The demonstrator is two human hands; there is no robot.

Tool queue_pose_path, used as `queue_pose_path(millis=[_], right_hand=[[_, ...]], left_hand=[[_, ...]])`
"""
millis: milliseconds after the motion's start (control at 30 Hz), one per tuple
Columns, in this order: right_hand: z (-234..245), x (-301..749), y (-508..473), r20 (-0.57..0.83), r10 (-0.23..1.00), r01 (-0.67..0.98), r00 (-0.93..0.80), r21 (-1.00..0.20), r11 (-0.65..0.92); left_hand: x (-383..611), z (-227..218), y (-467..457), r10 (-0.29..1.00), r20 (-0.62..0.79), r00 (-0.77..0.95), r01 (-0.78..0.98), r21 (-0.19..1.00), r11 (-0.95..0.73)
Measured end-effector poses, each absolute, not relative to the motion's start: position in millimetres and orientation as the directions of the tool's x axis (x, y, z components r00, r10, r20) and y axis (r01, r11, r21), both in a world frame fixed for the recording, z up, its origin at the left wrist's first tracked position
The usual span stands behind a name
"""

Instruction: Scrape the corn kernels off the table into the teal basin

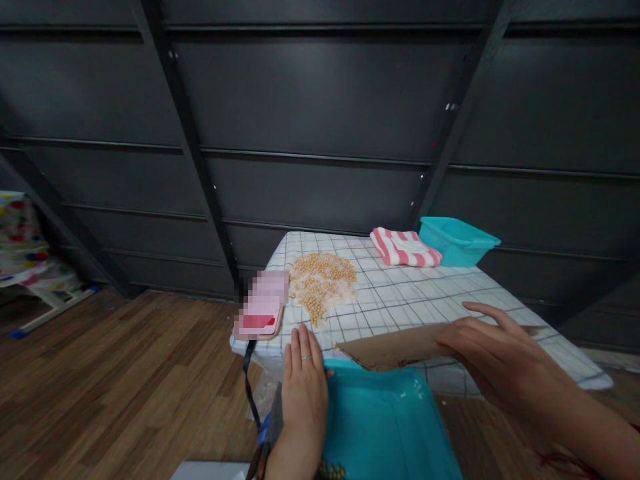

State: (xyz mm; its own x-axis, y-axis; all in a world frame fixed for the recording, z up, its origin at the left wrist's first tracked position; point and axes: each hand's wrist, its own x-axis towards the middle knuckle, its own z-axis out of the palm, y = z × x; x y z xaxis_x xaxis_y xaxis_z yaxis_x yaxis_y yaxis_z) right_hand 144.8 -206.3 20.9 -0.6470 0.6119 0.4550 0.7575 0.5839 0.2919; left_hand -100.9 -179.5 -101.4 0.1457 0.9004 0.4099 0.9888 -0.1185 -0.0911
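My right hand [505, 353] grips a brown strip of cardboard [400, 345] by its right end, the strip standing on its long edge along the table's near side. Fingers stretched out flat, my left hand [305, 393] lies at the left corner of a teal basin [385, 413], its thumb by the rim. This basin sits just below the table's front edge, with some yellowish beans [333, 471] at its bottom left. More pale yellow beans [325, 277], mixed with whitish grains, are spread on the checked tablecloth [415, 300] beyond my hands.
A phone [263, 303] with a pink screen lies at the table's left edge, a black strap [247, 380] hanging below it. At the back right are a folded pink-and-white striped towel [405, 248] and a second teal basin [455, 243]. A dark panelled wall [320, 120] stands behind.
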Motion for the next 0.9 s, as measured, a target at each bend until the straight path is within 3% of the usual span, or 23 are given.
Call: queue_pose_path(millis=[900], right_hand=[[24.2,143.2,-205.0,0.454,0.611,0.756,-0.649,0.298,0.583]], left_hand=[[-101.9,-104.0,-179.2,0.899,0.41,0.155,0.988,-0.079,-0.135]])
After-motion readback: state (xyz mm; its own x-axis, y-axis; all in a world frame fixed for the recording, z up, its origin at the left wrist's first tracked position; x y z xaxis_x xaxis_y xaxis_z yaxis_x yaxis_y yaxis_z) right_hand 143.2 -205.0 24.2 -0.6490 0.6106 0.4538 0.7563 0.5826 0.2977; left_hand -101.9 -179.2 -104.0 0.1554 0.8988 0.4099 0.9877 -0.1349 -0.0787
